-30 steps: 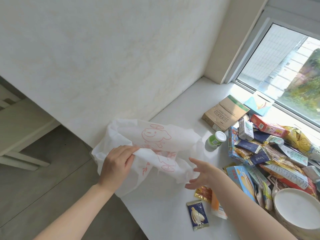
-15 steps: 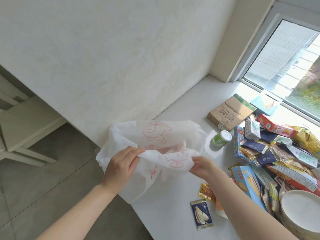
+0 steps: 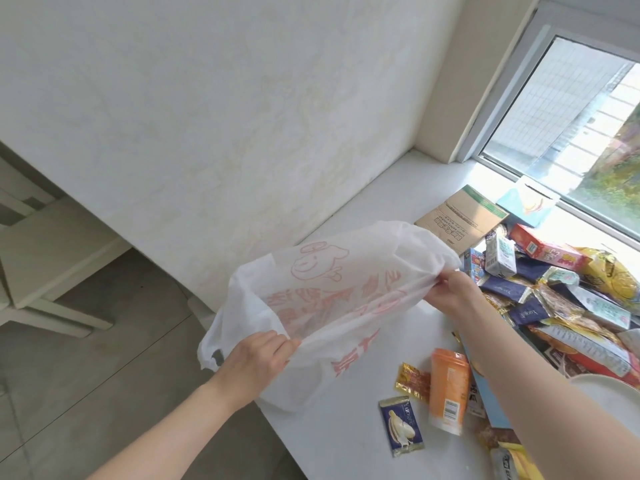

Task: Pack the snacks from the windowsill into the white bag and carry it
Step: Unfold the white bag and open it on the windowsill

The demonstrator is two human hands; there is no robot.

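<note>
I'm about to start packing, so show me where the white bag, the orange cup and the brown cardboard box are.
white bag (image 3: 322,268), head view, printed panel
orange cup (image 3: 448,388), head view, side wall
brown cardboard box (image 3: 460,216), head view, top face

Bag (image 3: 346,271): translucent white, printed in pale red with a smiling cartoon figure and large characters. Windowsill (image 3: 346,445): plain white. Cup (image 3: 450,382): orange, white label panel. Sachet (image 3: 401,424): dark blue, cream picture. Wrapper (image 3: 412,379): gold with red. Carton (image 3: 460,216): brown cardboard, green edge stripe, black print. Tissue box (image 3: 526,206): light blue, orange-yellow swirl. Floor (image 3: 104,393): grey tiles.
</note>
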